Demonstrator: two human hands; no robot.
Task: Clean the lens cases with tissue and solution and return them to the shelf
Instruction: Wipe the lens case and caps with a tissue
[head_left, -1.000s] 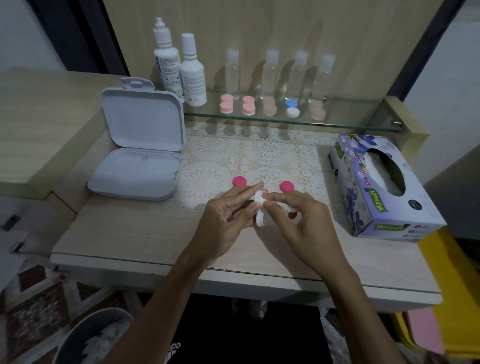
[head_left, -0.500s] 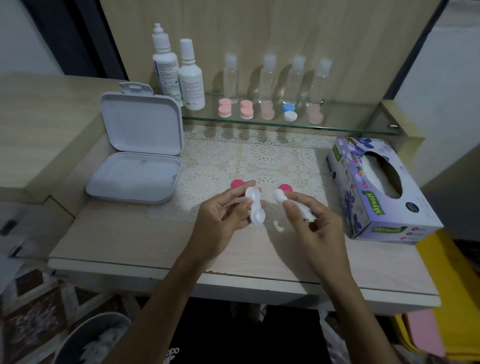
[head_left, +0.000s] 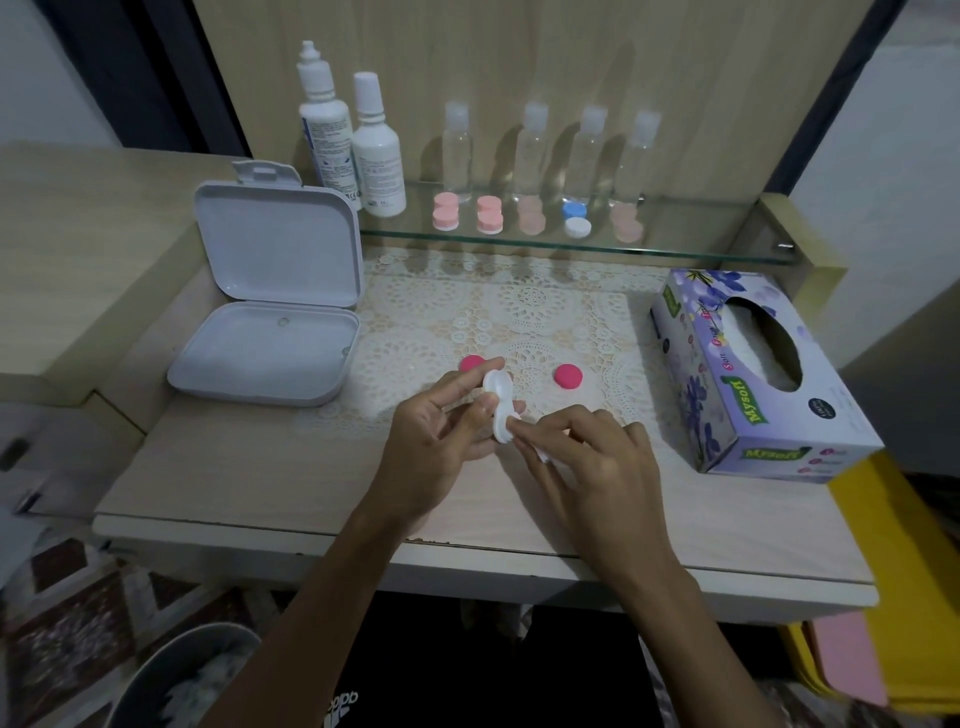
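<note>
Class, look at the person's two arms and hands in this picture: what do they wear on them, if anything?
Both forearms are bare right down to the bottom edge of the picture, with no sleeves showing. The left hand and the right hand wear no gloves. No rings, watch or bracelet can be seen on the fingers or wrists.
</note>
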